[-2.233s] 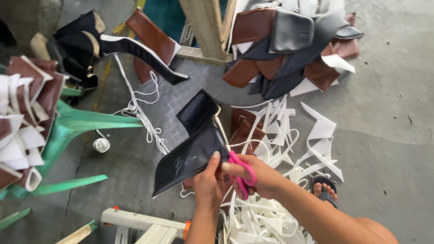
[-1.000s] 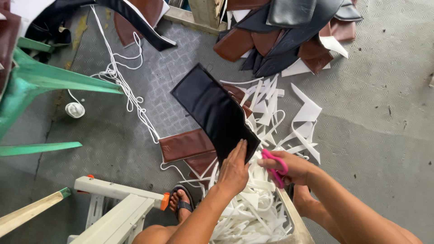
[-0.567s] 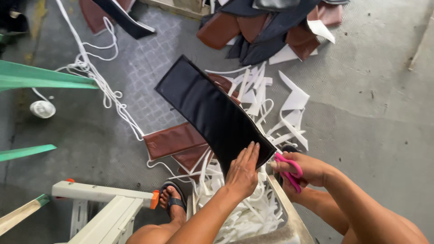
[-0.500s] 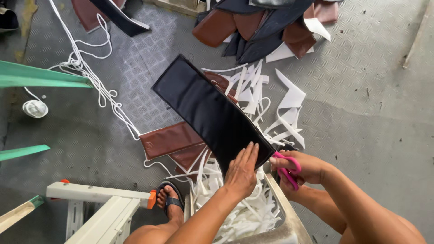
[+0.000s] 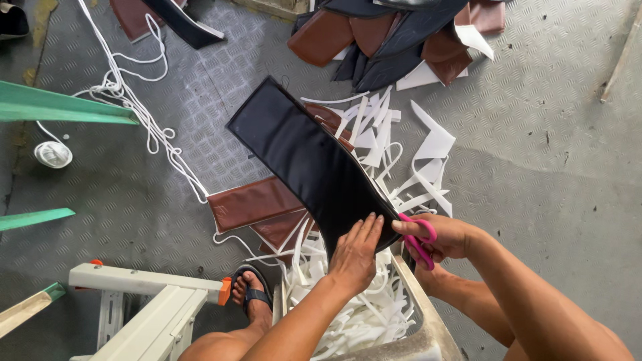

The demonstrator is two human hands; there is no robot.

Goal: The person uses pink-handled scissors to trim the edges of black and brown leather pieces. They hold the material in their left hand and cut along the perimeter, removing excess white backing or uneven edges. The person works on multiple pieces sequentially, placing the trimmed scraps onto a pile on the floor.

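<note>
Scissors (image 5: 420, 241), blades hidden behind the black panel (image 5: 314, 160), gripped by right fingers (image 5: 408, 227); left fingers (image 5: 364, 230) flat on it.

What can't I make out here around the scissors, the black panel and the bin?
Head view only:
- Scissors: blades hidden behind the black panel; only pink handles show in the right hand.
- Panel's near edge: covered by the left hand.
- Bin: cut off by the bottom edge, contents partly behind the forearm.
- Pile of pieces: cut off by the top edge.
</note>
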